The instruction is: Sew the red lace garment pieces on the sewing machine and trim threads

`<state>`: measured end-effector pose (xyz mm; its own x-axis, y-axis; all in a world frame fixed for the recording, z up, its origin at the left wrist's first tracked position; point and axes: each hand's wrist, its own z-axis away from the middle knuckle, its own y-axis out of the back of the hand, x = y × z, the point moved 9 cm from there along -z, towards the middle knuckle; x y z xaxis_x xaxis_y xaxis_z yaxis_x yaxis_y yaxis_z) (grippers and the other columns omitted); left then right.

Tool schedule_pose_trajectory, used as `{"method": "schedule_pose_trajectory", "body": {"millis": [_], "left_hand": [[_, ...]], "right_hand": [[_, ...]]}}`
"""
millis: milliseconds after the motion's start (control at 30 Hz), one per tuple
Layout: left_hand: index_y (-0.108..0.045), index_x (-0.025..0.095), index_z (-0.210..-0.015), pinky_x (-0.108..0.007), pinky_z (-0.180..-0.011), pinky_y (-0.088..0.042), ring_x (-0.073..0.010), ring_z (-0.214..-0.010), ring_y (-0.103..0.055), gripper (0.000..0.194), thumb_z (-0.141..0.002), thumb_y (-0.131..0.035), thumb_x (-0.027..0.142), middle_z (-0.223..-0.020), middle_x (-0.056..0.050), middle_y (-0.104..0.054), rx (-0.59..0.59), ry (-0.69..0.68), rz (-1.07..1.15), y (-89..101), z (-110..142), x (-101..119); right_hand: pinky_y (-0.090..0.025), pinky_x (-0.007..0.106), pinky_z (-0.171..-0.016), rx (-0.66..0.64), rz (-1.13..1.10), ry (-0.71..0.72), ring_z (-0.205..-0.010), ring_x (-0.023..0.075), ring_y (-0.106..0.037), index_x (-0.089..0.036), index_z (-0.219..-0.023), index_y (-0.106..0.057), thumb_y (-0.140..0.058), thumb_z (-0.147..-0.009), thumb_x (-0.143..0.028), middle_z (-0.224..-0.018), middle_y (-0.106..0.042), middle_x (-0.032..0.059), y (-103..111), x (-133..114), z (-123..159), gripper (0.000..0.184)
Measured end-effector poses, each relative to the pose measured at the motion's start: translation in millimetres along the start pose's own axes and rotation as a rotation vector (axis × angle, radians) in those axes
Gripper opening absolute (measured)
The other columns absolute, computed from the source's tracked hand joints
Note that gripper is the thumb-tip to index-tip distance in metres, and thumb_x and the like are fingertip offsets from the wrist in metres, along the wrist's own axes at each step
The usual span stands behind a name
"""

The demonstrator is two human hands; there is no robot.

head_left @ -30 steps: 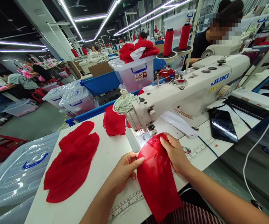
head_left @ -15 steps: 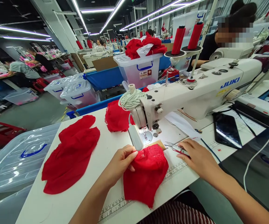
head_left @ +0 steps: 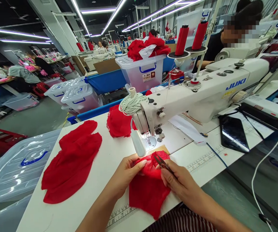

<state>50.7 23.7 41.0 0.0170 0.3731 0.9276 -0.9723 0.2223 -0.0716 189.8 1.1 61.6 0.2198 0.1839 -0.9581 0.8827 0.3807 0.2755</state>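
A piece of red lace-edged fabric (head_left: pixel 148 193) lies at the front of the sewing table, below the needle area of a white sewing machine (head_left: pixel 192 93). My left hand (head_left: pixel 128 169) pinches its upper left edge between thumb and fingers. In my right hand (head_left: pixel 179 178) is a pair of small thread snips (head_left: pixel 162 163), gripped with the blades pointing up and left. Their tips are over the lacy top of the fabric; whether they touch it I cannot tell. The snips' handles are mostly hidden by my fingers.
Red fabric pieces (head_left: pixel 72 161) lie on the left of the table, and another red piece (head_left: pixel 118 121) lies behind the machine head. A dark phone (head_left: pixel 234 132) rests at right. A lidded clear bin (head_left: pixel 25 161) stands left. A co-worker (head_left: pixel 216 45) sits beyond the machine.
My right hand has moved left with the snips, from beside the fabric to over its lacy top. My left hand still pinches the edge, and the fabric's upper part is now more gathered.
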Motion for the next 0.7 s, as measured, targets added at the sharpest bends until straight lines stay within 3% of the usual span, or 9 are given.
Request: {"method": "schedule_pose_trajectory", "body": {"millis": [167, 700], "left_hand": [[-0.067, 0.015, -0.071, -0.025, -0.065, -0.043, -0.0132, -0.063, -0.054, 0.027, -0.074, -0.070, 0.042, -0.067, -0.001, -0.065, -0.001, 0.023, 0.040, -0.4, 1, -5], [-0.070, 0.016, -0.069, -0.022, -0.059, -0.042, -0.0107, -0.058, -0.048, 0.028, -0.073, -0.069, 0.044, -0.062, 0.000, -0.060, 0.025, 0.020, 0.003, 1.5, 1, -2]], "right_hand": [[-0.033, 0.025, -0.048, -0.035, -0.047, -0.133, -0.045, 0.0108, -0.042, -0.024, -0.074, -0.038, -0.031, -0.098, -0.042, -0.053, -0.047, -0.0061, -12, 9, -2, 0.031], [-0.031, 0.029, -0.050, -0.095, 0.054, -0.150, -0.049, 0.0146, -0.041, -0.025, -0.077, -0.034, -0.026, -0.097, -0.045, -0.056, -0.045, -0.0044, -17, 16, -5, 0.030]]}}
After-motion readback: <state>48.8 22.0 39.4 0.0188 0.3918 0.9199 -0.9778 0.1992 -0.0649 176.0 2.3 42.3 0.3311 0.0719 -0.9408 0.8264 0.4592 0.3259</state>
